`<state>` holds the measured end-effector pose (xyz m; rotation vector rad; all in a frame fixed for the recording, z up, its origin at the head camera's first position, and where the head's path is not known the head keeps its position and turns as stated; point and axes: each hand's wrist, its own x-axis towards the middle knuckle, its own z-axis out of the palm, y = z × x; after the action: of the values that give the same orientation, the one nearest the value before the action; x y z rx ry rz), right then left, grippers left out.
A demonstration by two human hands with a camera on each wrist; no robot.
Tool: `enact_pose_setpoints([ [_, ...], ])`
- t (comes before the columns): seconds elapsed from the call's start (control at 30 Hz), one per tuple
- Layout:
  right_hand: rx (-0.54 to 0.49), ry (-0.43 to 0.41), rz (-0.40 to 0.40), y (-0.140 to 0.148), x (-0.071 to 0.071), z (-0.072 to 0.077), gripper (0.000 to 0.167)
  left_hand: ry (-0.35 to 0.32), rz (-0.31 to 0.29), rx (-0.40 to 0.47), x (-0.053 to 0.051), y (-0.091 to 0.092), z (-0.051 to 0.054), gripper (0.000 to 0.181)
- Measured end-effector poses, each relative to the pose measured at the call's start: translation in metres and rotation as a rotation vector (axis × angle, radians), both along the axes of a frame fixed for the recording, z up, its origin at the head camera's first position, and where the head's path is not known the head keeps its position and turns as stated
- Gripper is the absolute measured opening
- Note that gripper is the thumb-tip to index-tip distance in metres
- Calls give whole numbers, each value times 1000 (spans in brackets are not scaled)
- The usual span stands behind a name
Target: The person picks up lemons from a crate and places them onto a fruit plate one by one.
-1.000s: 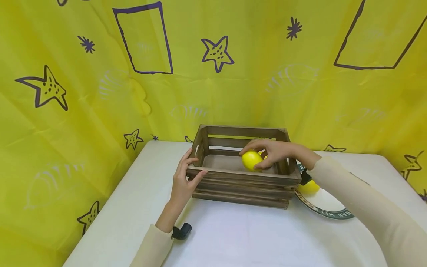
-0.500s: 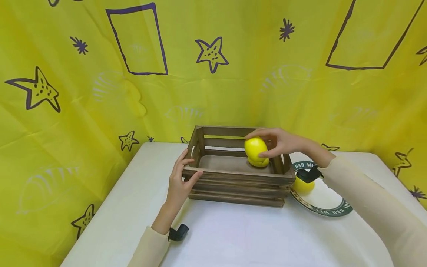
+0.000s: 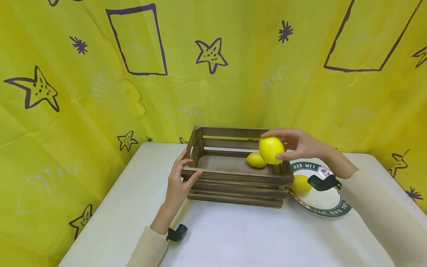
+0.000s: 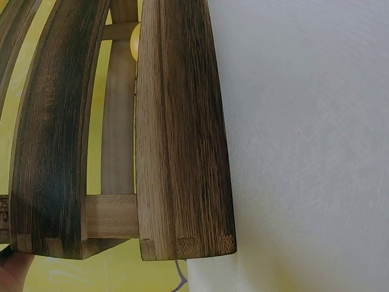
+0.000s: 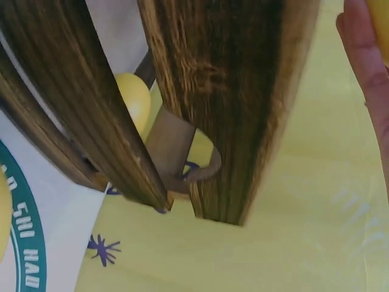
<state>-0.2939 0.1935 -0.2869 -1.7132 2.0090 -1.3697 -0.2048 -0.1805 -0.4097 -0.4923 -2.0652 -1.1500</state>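
A brown slatted wooden crate (image 3: 237, 185) stands on the white table. My left hand (image 3: 178, 183) grips its left front corner, thumb over the front rim; the left wrist view shows the crate's slats (image 4: 182, 134) close up. Above the crate's right end, my right hand (image 3: 300, 144) pinches a yellow lemon (image 3: 271, 150) between thumb and fingers. Another lemon (image 3: 255, 160) lies on the crate floor, partly behind the held one; in the right wrist view this lemon (image 5: 135, 100) shows between slats. In that view part of my right hand (image 5: 368, 67) appears at the right edge.
Right of the crate, a white plate with a green lettered rim (image 3: 333, 212) holds a yellow lemon (image 3: 301, 184), partly beside the right wrist's black camera (image 3: 323, 183). A yellow curtain (image 3: 233, 96) with dark drawings hangs behind the table (image 3: 227, 237).
My right hand has lifted its lemon from inside the crate and moved right, uncovering the lemon on the crate floor. My left hand keeps its grip on the corner. The head view has shifted slightly.
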Motion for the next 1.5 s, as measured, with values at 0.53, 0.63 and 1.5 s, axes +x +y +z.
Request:
enact_pose_setpoints([
  [0.53, -93, -39, -103, 61, 28, -18, 68, -37, 0, 28, 3, 1, 5, 41],
  [0.63, -113, -74, -89, 72, 27, -24, 70, -34, 2, 31, 3, 1, 4, 42],
  [1.5, -117, -262, -593, 138, 35, -113, 60, 25, -14, 17, -2, -1, 0, 45],
])
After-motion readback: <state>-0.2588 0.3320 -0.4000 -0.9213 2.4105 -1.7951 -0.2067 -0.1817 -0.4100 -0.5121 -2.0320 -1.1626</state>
